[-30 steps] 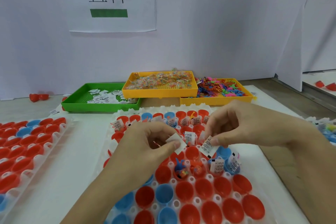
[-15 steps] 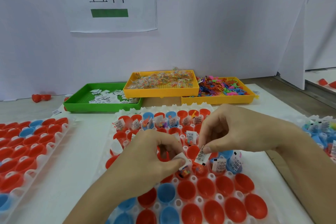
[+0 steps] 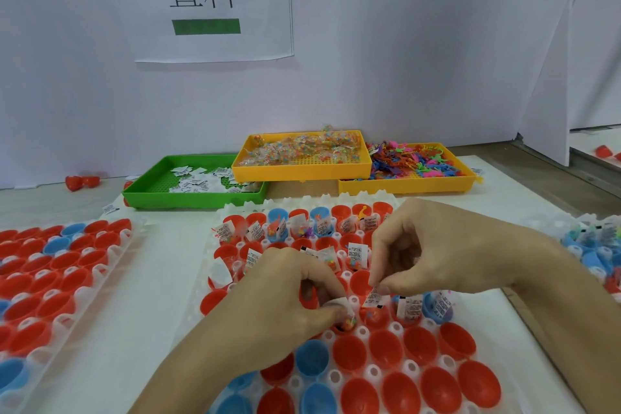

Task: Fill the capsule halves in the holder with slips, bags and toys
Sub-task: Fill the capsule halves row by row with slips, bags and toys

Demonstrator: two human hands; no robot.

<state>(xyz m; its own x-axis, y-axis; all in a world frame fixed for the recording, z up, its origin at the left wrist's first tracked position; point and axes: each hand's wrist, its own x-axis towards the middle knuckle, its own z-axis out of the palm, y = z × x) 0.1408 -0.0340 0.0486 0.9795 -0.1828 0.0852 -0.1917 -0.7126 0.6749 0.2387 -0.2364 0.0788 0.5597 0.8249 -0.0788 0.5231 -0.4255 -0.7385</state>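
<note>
A white holder [image 3: 364,333] in front of me carries red and blue capsule halves. Its far rows hold slips, small bags and toys; its near rows stand bare. My left hand [image 3: 285,299] pinches a white folded slip [image 3: 337,303] over a half that holds a toy [image 3: 349,323]. My right hand [image 3: 437,252] pinches a printed slip [image 3: 374,297] just above the neighbouring red half [image 3: 375,318], which holds a small bag.
At the back stand a green tray [image 3: 151,193] of slips, a yellow tray [image 3: 302,171] of bags and a yellow tray [image 3: 403,186] of toys. A second holder [image 3: 60,279] lies left; a third [image 3: 591,245] lies right. White wall behind.
Both hands have come down toward the holder's middle row. The slips they pinch now sit right over the capsule halves instead of above the holder.
</note>
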